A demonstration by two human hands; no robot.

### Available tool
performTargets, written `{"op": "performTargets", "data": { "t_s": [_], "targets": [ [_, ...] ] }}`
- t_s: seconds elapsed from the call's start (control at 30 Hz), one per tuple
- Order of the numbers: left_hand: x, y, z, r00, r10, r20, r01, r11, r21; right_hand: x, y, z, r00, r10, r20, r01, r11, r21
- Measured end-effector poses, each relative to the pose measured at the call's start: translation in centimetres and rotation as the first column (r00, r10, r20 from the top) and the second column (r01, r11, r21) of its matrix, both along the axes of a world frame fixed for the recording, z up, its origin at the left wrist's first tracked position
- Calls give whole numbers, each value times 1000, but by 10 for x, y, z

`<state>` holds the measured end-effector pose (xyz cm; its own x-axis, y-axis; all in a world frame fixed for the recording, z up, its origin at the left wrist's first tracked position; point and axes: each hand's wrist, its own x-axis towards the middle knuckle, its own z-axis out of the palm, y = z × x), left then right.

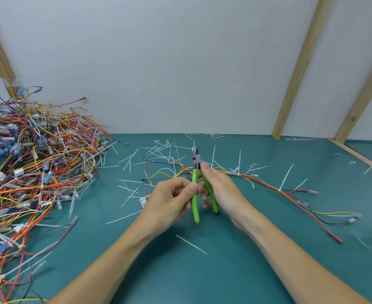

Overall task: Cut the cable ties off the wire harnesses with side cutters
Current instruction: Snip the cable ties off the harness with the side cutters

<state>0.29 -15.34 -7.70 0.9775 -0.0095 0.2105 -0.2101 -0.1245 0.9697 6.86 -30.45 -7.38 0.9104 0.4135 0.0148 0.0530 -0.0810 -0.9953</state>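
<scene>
The right hand [222,189] wraps the right green handle of the cutters [199,183], forefinger laid up toward the pivot; the left hand [171,198] pinches the left handle between thumb and curled fingers; so both hands hold the one tool, and neither holds a wire. The cutters stand nearly upright above the bench [224,270], long axis running away from the person, nose pointing up and away toward the wall, handles splayed toward the wrists; the blades look slightly apart, though they are too small to be sure.

Just behind the hands lies one harness [268,183], stretched left to right across the bench, its long axis crosswise to the tool; white ties [284,178] stick up from it at several spots, so these seem not yet cut. A big tangled pile [33,172] of harnesses sits well apart on the left; loose tie offcuts [156,148] litter the bench beyond.

Risks, as I judge them: with the grip shared between two hands, the tool could slip or twist during the handover; a finger lying between the handles could get nipped if they close; at the harness, a nose pushed too deep under a tie could nick a wire's insulation; cut ends may fly off.
</scene>
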Motion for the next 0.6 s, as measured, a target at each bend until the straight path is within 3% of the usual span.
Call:
{"op": "performTargets", "data": {
  "t_s": [0.13,0.27,0.33,0.4,0.47,0.6],
  "targets": [
    [2,0,-4,998,59,10,-59,998,-18,-6,1,-4,971,184,152,-161,975,-155],
    [3,2,-4,1000,6,26,-5,999,-32,-3,-4,-1,956,279,91,-262,951,-167],
    [5,6,-6,987,149,60,-152,987,51,-2,-5,-2,970,240,33,-235,964,-126],
    [9,13,-9,913,385,134,-405,890,207,-2,-2,-6,992,128,-18,-129,987,-94],
    [9,20,-11,838,503,211,-544,745,386,0,-1,-9,1000,13,28,-10,996,-93],
    [12,23,-21,853,480,204,-500,642,582,7,-6,-11,982,-88,165,104,990,-91]
  ]
}}
